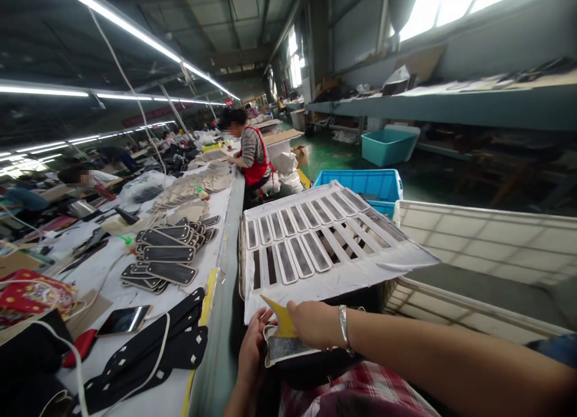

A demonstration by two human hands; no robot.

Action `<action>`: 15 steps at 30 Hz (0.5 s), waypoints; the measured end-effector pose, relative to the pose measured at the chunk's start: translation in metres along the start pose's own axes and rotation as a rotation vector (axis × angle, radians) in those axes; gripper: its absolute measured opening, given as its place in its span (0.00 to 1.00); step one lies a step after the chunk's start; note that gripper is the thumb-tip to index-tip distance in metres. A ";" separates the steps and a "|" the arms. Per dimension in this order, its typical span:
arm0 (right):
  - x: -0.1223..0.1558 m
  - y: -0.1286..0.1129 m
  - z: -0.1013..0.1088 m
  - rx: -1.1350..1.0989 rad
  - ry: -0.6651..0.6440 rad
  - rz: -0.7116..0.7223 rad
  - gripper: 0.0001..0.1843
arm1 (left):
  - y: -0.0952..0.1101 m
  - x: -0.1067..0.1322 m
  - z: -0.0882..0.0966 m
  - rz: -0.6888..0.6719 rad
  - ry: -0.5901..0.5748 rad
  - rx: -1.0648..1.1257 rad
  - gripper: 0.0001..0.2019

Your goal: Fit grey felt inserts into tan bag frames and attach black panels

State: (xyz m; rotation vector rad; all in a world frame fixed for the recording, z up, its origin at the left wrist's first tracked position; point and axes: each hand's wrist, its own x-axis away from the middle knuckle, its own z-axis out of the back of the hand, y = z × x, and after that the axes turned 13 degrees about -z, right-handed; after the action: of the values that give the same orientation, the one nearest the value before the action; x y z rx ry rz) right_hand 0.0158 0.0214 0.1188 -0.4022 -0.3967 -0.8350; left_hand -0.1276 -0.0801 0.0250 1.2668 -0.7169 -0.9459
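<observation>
My left hand grips the left edge of a small grey felt piece with a white border over my lap. My right hand, a silver bracelet on its wrist, pinches a yellow backing strip at the top of that piece. Just beyond the hands lies a large white die-cut sheet with rows of long grey inserts, some slots empty, resting on a white crate.
A long white workbench runs on the left with stacked black oblong pieces, black shaped parts, a phone and cables. A person in a red apron works farther along. Blue bins stand behind the sheet.
</observation>
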 end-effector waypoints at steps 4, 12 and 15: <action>-0.005 0.013 -0.012 -0.036 0.057 0.009 0.18 | -0.011 0.003 -0.002 0.038 0.008 0.061 0.29; -0.029 0.045 -0.009 -0.037 -0.019 -0.032 0.28 | -0.012 0.012 -0.002 0.008 0.032 0.042 0.32; -0.042 0.041 -0.010 0.114 0.045 -0.028 0.35 | -0.017 0.014 0.001 -0.009 0.020 0.023 0.30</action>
State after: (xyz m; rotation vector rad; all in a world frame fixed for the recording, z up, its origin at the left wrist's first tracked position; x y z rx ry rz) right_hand 0.0238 0.0674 0.0826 -0.2724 -0.4066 -0.8428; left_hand -0.1252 -0.0933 0.0072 1.2990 -0.7089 -0.9335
